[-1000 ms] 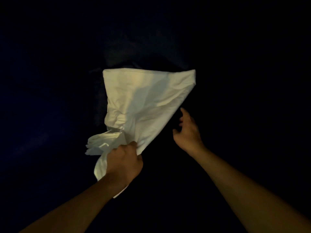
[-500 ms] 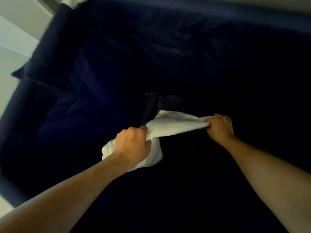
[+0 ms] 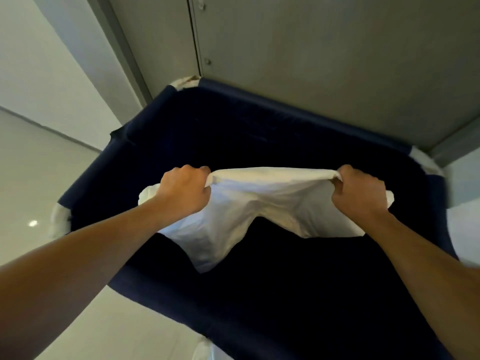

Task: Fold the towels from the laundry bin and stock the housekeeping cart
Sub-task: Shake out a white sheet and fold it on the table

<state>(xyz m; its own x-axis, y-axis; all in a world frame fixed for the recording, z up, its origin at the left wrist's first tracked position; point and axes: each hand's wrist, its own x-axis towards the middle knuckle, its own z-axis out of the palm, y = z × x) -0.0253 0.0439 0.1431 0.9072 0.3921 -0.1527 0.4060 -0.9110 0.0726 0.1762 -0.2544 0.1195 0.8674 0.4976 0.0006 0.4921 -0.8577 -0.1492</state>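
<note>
- One white cloth towel (image 3: 249, 203) is in play, stretched between both hands above the open mouth of the bin, its top edge pulled nearly straight from left to right.
- Two bare hands are up: the left hand (image 3: 185, 189) is curled into a fist round the towel's left top corner, and the right hand (image 3: 359, 193) is curled tight round the right top corner.
- One navy-blue fabric laundry bin (image 3: 259, 118) sits under the towel, its rim running round the hands on the left, far and right sides.
- Three white corner pieces of the bin frame show: one at the far corner (image 3: 187, 81), one at the near left (image 3: 59, 220), one at the far right (image 3: 426, 162).
- One grey panelled door (image 3: 311, 61) stands beyond the bin, with a pale glossy floor (image 3: 39, 165) off to the left.
- The towel's lower part hangs in two uneven sagging points, crumpled, so its full shape is hard to make out.
- The bin's inside is too dark to see anything in it.
- Both forearms are cut off at the near edge, and the bin's near rim is partly hidden behind them.
</note>
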